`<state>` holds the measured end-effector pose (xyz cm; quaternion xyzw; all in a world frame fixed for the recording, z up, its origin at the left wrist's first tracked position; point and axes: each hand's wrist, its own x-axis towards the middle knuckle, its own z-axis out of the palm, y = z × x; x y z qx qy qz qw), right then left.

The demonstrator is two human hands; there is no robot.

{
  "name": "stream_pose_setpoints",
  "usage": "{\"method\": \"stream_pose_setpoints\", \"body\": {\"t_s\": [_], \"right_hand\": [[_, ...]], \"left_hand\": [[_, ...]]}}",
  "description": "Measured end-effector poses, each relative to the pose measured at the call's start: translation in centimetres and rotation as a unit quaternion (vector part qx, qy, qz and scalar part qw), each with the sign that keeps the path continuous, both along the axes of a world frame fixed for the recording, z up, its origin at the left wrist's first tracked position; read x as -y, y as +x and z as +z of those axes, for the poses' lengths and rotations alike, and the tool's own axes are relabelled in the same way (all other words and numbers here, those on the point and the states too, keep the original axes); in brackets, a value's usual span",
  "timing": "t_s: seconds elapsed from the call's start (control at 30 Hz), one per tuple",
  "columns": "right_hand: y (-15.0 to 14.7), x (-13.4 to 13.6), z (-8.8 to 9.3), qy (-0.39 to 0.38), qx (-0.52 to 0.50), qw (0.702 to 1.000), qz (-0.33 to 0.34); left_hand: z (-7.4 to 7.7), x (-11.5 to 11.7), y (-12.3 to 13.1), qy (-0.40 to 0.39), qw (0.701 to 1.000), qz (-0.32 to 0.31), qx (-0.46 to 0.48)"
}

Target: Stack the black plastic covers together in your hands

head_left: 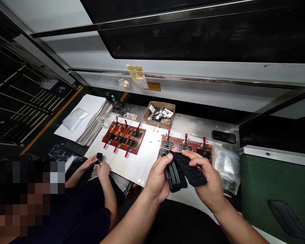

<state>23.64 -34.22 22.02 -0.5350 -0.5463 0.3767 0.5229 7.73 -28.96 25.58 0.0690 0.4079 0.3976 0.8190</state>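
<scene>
both hands, left hand [156, 179] and right hand [205, 176], were closed around a stack of flat black plastic parts [183, 171] above the red fixture board [185, 146].

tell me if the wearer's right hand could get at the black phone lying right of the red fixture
Probably not right away. The right hand is gripping a stack of black plastic trays together with the left hand. The path to the black phone past the red fixture looks open, but the hand is occupied.
</scene>
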Motion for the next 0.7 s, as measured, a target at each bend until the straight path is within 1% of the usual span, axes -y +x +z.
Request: {"method": "stream_pose_setpoints", "body": {"t_s": [0.07,0.17,0.3,0.37,0.5,0.63,0.7], "right_hand": [[-0.2,0.4,-0.4,0.013,0.083,0.996,0.028],[0.4,1.1,-0.2,0.007,0.156,0.982,0.108],[1.9,1.3,1.0,-0.084,0.205,0.947,0.233],[2.4,1.1,1.5,-0.109,0.209,0.935,0.265],[2.5,0.4,1.5,-0.079,0.198,0.94,0.267],[2.1,0.4,0.6,-0.045,0.206,0.941,0.263],[1.9,0.7,0.1,-0.032,0.202,0.946,0.253]], "left_hand": [[0.0,0.2,0.1,0.018,0.999,0.004,-0.026],[-0.3,0.3,0.0,0.02,0.999,0.008,-0.05],[-0.7,0.2,-0.5,0.036,0.998,-0.012,-0.056],[-0.8,0.2,-0.7,0.049,0.997,-0.036,-0.053],[-0.8,0.5,-0.8,0.056,0.994,-0.081,-0.046],[-0.7,0.9,-0.7,0.053,0.989,-0.135,-0.011],[-0.8,1.0,-0.6,0.046,0.987,-0.152,0.003]]}}
